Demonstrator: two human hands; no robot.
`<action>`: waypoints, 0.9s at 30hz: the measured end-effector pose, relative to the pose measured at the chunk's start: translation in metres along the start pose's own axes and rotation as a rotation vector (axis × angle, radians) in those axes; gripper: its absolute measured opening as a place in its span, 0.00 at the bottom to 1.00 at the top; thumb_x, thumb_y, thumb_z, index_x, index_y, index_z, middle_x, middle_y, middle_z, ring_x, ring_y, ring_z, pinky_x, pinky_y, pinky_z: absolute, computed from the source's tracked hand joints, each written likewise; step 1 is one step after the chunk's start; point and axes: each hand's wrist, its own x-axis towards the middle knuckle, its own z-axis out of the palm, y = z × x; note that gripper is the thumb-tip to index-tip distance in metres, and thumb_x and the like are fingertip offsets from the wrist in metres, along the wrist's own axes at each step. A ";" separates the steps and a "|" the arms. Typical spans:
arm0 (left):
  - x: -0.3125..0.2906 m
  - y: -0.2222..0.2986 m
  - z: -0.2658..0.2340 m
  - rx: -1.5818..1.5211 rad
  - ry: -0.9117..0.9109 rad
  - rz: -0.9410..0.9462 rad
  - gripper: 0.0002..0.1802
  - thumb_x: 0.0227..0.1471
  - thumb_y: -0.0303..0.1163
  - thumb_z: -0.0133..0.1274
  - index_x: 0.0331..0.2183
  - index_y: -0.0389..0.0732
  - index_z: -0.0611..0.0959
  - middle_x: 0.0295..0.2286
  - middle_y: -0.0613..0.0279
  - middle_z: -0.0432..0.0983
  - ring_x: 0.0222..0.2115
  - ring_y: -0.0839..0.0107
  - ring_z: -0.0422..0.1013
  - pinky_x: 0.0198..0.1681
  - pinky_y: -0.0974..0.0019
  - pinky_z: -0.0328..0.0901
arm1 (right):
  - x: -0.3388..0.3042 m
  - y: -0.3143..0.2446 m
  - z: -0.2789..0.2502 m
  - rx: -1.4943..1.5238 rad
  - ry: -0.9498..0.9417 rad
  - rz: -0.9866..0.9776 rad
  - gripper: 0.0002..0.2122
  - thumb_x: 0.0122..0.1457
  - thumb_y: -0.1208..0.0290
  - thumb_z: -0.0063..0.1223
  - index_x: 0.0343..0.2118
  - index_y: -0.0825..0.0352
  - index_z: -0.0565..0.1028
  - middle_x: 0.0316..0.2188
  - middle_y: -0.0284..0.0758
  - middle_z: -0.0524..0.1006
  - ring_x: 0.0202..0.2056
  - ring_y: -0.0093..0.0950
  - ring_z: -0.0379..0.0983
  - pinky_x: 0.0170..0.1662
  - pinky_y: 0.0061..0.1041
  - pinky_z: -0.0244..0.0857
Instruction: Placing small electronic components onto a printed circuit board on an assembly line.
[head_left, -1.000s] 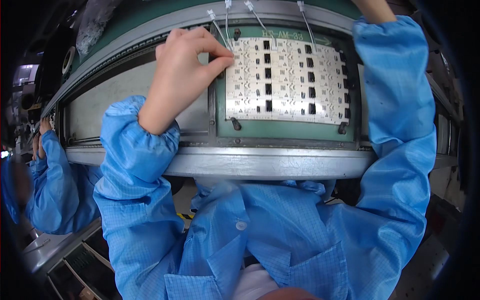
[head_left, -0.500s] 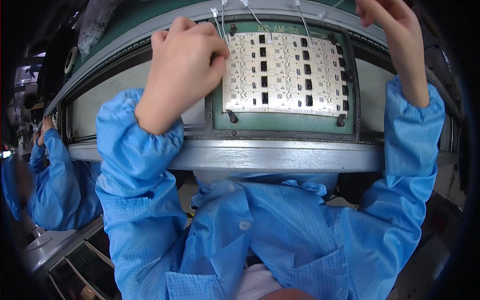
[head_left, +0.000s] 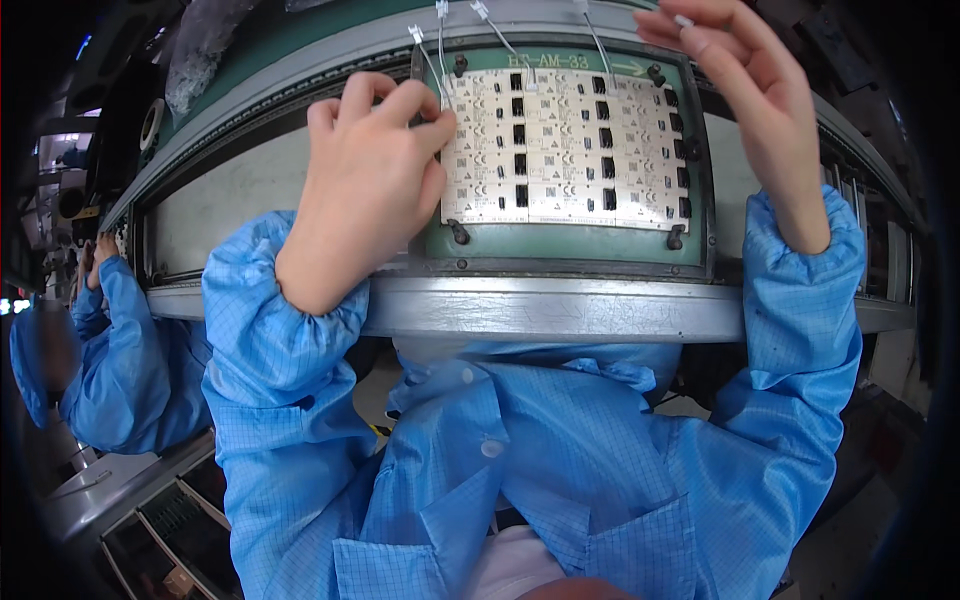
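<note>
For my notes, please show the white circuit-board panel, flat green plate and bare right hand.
White circuit-board panel (head_left: 565, 150): head view, its middle.
Flat green plate (head_left: 570, 245): head view, lower strip.
Bare right hand (head_left: 770, 95): head view, its middle.

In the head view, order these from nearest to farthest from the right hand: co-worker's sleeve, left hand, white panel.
1. White panel: lower left of the right hand.
2. Left hand: by the panel's left edge.
3. Co-worker's sleeve: at far left.

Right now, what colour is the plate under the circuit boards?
The plate is green, clearest below the boards in the head view.
</note>
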 end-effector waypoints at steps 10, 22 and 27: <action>0.186 -0.100 0.066 -0.068 0.132 0.027 0.14 0.50 0.33 0.52 0.37 0.43 0.87 0.32 0.44 0.81 0.36 0.45 0.78 0.40 0.46 0.71 | -0.012 0.022 0.059 -0.673 -0.062 -0.312 0.05 0.67 0.78 0.50 0.42 0.71 0.70 0.44 0.44 0.83 0.41 0.40 0.83 0.40 0.30 0.77; 0.220 -0.129 0.108 -0.229 0.158 0.087 0.14 0.48 0.31 0.57 0.38 0.39 0.87 0.30 0.46 0.83 0.33 0.50 0.80 0.39 0.52 0.72 | -0.002 0.046 0.072 -0.921 -0.090 -0.299 0.04 0.56 0.72 0.63 0.33 0.62 0.79 0.45 0.31 0.76 0.50 0.34 0.70 0.56 0.37 0.55; 0.209 -0.107 0.078 -1.143 0.157 -0.281 0.14 0.57 0.33 0.55 0.37 0.31 0.84 0.31 0.51 0.84 0.31 0.65 0.82 0.36 0.66 0.73 | -0.011 0.050 0.065 -0.962 -0.115 -0.297 0.04 0.55 0.71 0.63 0.33 0.61 0.82 0.44 0.29 0.75 0.51 0.32 0.69 0.58 0.37 0.52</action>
